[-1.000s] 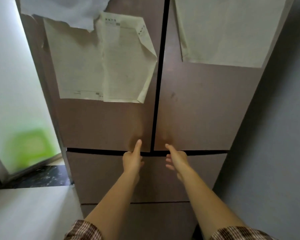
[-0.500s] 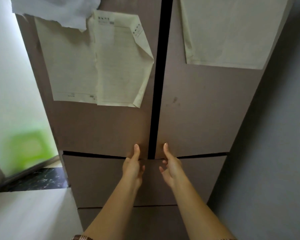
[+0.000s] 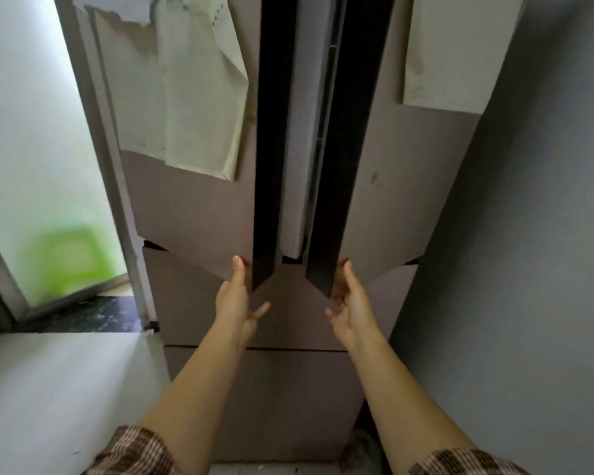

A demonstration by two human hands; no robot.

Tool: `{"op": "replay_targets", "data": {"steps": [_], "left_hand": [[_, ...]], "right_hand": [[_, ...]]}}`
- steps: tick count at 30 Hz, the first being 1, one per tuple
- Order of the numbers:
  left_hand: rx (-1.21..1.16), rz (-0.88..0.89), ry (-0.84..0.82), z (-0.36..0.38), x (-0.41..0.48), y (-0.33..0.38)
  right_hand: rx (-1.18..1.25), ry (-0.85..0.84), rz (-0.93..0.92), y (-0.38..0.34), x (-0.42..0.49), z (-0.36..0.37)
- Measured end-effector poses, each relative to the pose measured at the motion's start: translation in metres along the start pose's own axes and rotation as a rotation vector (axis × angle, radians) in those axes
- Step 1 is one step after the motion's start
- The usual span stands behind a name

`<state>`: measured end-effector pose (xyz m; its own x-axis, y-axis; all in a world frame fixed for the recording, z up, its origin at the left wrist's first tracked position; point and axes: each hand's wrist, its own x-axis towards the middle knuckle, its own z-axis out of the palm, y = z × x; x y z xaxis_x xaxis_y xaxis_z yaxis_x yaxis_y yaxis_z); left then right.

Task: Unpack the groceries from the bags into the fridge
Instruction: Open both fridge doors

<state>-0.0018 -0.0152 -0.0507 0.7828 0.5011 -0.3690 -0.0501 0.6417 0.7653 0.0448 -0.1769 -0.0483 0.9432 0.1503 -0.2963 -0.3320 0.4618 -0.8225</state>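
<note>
Left fridge door and right fridge door ajar, left hand pinching its door's lower inner corner, thumb on the face, right hand apparently gripping likewise, fingers curled beneath.

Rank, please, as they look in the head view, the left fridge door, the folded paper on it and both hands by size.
1. left fridge door
2. folded paper
3. left hand and right hand: alike, unranked; both nearer the camera.

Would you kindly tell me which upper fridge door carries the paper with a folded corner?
The left door, by the left hand: its front paper has a folded right edge; the right door's single paper lies flat.
</note>
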Motion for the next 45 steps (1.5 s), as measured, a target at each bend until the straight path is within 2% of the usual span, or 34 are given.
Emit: {"op": "replay_targets", "data": {"steps": [3, 6, 9, 10, 12, 13, 14, 15, 16, 17, 18, 20, 21, 23, 28, 32, 36, 42, 45], "left_hand": [[0.008, 0.083, -0.047, -0.009, -0.027, 0.001], [-0.012, 0.147, 0.003, -0.026, -0.045, 0.008], [-0.019, 0.214, 0.108, -0.044, -0.065, 0.012], [0.042, 0.253, 0.177, -0.046, -0.077, 0.011], [0.325, 0.421, 0.367, -0.044, -0.103, 0.005], [0.500, 0.582, 0.415, -0.040, -0.120, 0.000], [0.666, 0.799, 0.384, -0.034, -0.135, -0.004], [0.844, 1.011, 0.298, -0.027, -0.144, -0.007], [1.054, 1.167, 0.194, -0.021, -0.149, -0.006], [1.288, 1.258, 0.111, -0.016, -0.147, 0.000], [1.508, 1.289, 0.073, -0.014, -0.141, 0.010], [1.775, 1.192, 0.094, -0.016, -0.125, 0.039], [1.824, 1.097, 0.142, -0.019, -0.119, 0.055], [1.869, 0.964, 0.231, -0.031, -0.109, 0.075], [1.836, 0.867, 0.351, -0.048, -0.101, 0.083], [1.779, 0.753, 0.536, -0.061, -0.099, 0.096], [1.708, 0.679, 0.619, -0.072, -0.097, 0.111], [1.587, 0.558, 0.615, -0.066, -0.098, 0.120], [1.571, 0.567, 0.588, -0.065, -0.105, 0.126]], "right_hand": [[-0.023, -0.002, -0.013, -0.007, -0.029, -0.008], [-0.072, 0.046, -0.044, -0.016, -0.054, -0.020], [-0.176, 0.200, -0.104, -0.026, -0.074, -0.042], [-0.215, 0.287, -0.116, -0.030, -0.081, -0.048], [-0.442, 0.553, -0.265, -0.037, -0.097, -0.053], [-0.615, 0.645, -0.452, -0.038, -0.107, -0.051], [-0.782, 0.656, -0.691, -0.038, -0.117, -0.047], [-0.932, 0.609, -0.921, -0.039, -0.124, -0.044], [-1.073, 0.522, -1.073, -0.042, -0.128, -0.040], [-1.203, 0.430, -1.137, -0.051, -0.129, -0.038], [-1.336, 0.349, -1.120, -0.062, -0.129, -0.037], [-1.562, 0.278, -0.979, -0.086, -0.121, -0.042], [-1.631, 0.295, -0.902, -0.096, -0.117, -0.046], [-1.706, 0.362, -0.768, -0.106, -0.113, -0.053], [-1.703, 0.486, -0.570, -0.118, -0.115, -0.057], [-1.705, 0.561, -0.499, -0.139, -0.114, -0.072], [-1.722, 0.612, -0.461, -0.156, -0.110, -0.086], [-1.659, 0.677, -0.446, -0.165, -0.107, -0.081], [-1.657, 0.575, -0.501, -0.155, -0.109, -0.060]]}}
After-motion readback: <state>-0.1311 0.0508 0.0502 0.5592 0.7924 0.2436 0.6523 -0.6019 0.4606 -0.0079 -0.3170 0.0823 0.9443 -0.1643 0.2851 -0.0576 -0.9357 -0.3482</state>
